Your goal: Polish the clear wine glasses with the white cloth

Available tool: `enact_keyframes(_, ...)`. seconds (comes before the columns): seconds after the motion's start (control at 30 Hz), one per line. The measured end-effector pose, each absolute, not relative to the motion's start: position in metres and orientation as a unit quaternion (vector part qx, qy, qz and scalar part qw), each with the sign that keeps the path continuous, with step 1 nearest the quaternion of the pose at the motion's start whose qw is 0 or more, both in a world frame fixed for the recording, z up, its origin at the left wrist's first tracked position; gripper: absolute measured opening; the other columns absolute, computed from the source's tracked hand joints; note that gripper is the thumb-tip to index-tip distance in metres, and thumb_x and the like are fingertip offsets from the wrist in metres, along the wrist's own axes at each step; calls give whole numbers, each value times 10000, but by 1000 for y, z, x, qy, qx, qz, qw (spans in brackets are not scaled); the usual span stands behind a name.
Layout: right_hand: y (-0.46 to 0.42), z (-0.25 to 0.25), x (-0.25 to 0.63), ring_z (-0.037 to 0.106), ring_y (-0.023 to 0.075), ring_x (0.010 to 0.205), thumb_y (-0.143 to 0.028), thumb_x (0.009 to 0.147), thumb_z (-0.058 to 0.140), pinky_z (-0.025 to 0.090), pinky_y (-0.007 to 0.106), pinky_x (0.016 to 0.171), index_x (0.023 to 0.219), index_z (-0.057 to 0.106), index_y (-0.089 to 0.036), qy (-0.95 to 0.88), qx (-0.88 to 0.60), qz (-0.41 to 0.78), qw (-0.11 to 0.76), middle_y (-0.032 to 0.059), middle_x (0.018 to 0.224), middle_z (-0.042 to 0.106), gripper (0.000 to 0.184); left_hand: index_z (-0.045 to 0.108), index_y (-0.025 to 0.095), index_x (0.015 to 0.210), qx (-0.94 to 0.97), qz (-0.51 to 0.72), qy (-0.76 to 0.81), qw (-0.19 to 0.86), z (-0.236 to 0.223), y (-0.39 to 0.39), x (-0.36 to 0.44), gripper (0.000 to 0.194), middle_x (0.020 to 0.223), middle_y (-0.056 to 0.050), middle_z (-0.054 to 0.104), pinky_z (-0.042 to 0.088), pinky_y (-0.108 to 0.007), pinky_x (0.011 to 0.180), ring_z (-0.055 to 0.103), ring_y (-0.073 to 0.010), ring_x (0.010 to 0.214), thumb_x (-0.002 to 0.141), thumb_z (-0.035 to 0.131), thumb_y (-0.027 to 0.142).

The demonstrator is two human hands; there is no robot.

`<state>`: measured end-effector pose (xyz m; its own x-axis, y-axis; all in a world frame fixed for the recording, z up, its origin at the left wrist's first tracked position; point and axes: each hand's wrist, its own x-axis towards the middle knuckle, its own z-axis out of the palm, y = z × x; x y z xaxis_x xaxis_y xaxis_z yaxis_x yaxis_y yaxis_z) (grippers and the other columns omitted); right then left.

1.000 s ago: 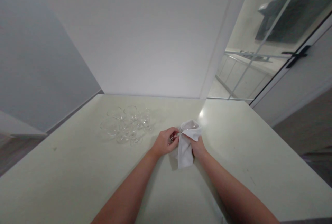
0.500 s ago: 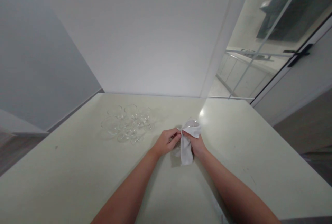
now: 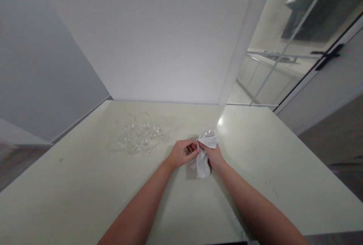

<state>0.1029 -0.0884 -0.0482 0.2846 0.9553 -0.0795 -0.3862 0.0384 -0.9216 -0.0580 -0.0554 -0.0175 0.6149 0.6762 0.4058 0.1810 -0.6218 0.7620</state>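
Observation:
A clear glass (image 3: 208, 133), probably stemmed, shows its rounded bowl above a white cloth (image 3: 203, 166). My right hand (image 3: 216, 158) is closed around the cloth and the glass's bowl, with one cloth end hanging down toward the table. From the left, my left hand (image 3: 183, 153) pinches with thumb and fingers at the narrow part of the glass, close to the cloth. My fingers and the cloth hide most of the stem and foot. To the left, several clear glasses (image 3: 141, 135) stand grouped on the pale table.
The pale table (image 3: 85, 184) meets a white wall panel (image 3: 159, 48) at its far edge. A glazed partition (image 3: 263, 82) and a door with a black handle (image 3: 330, 56) are at the right. A dark edge (image 3: 235, 243) shows at the bottom.
My left fingers have shifted slightly, the gap between thumb and fingers now wider. The cloth sits a little lower on the bowl, uncovering more glass. The view has tilted slightly.

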Motion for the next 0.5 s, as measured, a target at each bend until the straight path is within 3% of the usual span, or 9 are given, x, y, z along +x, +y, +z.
enact_keyframes(0.17, -89, -45, 104, 653, 194, 733, -336, 570, 882, 530, 328, 732, 806, 676, -196, -314, -463, 507, 656, 20, 819, 739, 343, 558, 201, 815, 840, 340, 265, 330, -18, -57, -56, 311, 731, 13, 614, 490, -242, 624, 592, -129, 643, 730, 750, 430)
enact_keyframes(0.33, -90, -42, 102, 650, 186, 718, -339, 572, 886, 530, 317, 700, 818, 663, -195, -297, -464, 514, 657, 14, 808, 730, 362, 538, 202, 828, 846, 329, 262, 329, -19, -56, -57, 196, 748, 21, 593, 472, -237, 622, 566, -116, 631, 749, 690, 296)
enact_keyframes(0.5, -90, -44, 103, 648, 176, 716, -326, 590, 886, 533, 319, 708, 843, 660, -195, -290, -466, 501, 669, 7, 818, 721, 363, 492, 200, 719, 860, 319, 237, 321, -16, -53, -57, 245, 744, 6, 564, 442, -250, 649, 541, -135, 691, 778, 680, 343)
